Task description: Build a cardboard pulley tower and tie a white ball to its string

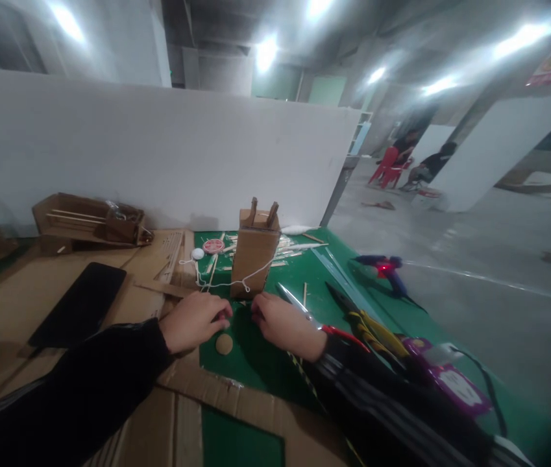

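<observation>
Here, near the middle of the frame, a cardboard box [256,264] stands upright on the green table [243,438], two cardboard prongs [254,211] rising from its top. A white string [229,284] crosses its front in a loose line and runs left toward a white ball [198,253], which sits beside a pink disc [213,246].

The left hand [196,321] is just left of the box's foot, its fingers bent and the gap to the thumb narrow. The right hand [289,325] is just right of it, fingers curled inward. Whether either pinches something small, or touches the box, I cannot tell. A round tan piece [224,344] lies below the left fingertips.

Right of centre, scissors [304,311] with red handles lie partly behind the right wrist, and pliers [370,331] with yellow-and-black grips rest beyond them. Farther right are a glue gun [385,267] with a red glow and, at lower right, a purple case [460,389].

At left, a black slab [80,303] lies on cardboard sheets [148,253], below a cardboard tray [87,224]. A white panel [168,155] stands behind the table.
</observation>
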Tool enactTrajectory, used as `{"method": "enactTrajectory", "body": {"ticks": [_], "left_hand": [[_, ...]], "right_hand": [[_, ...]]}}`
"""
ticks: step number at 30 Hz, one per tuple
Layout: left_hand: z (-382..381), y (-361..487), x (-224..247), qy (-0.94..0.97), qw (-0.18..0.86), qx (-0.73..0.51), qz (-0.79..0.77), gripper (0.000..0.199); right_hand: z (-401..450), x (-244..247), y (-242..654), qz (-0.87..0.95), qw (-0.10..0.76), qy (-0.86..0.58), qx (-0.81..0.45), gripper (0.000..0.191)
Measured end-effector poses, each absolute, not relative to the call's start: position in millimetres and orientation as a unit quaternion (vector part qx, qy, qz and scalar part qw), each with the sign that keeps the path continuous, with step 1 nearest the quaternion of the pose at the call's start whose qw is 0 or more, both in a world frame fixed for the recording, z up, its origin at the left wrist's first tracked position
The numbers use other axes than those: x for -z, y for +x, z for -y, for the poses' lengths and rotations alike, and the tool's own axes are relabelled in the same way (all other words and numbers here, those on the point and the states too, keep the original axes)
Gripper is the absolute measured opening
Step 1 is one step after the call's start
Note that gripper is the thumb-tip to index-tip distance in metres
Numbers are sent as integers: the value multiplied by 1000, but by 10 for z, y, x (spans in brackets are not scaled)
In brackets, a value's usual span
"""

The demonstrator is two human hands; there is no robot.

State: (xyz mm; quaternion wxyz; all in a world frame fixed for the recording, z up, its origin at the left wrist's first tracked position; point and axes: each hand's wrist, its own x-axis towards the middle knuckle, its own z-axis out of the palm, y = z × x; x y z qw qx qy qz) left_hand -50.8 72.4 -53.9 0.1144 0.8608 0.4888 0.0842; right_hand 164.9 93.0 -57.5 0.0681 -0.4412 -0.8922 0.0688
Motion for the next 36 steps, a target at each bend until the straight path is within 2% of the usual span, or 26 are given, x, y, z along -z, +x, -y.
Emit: {"method": "enactTrajectory", "body": {"ticks": [8,14,20,25,31,36], "left_hand": [[-739,-502,570,874,94,-59,-473,5],[-692,-488,585,878,74,-72,-468,6],[-685,-513,602,858,82,-130,-489,9],[-701,-496,549,831,134,-212,-496,9],[-662,-465,487,812,184,-289,-472,24],[-626,-455,451,796,185,-345,-462,24]], "right_hand": [[-947,664,1459,892,95,-441,-27,21],[-996,758,1410,888,101,-448,-23,18],[-1018,776,1456,880,139,-448,-73,18],[-1003,703,1433,857,211,-437,-174,15],[-886,494,1415,808,278,-402,-328,22],[-817,415,1431,665,345,-397,-530,18]]}}
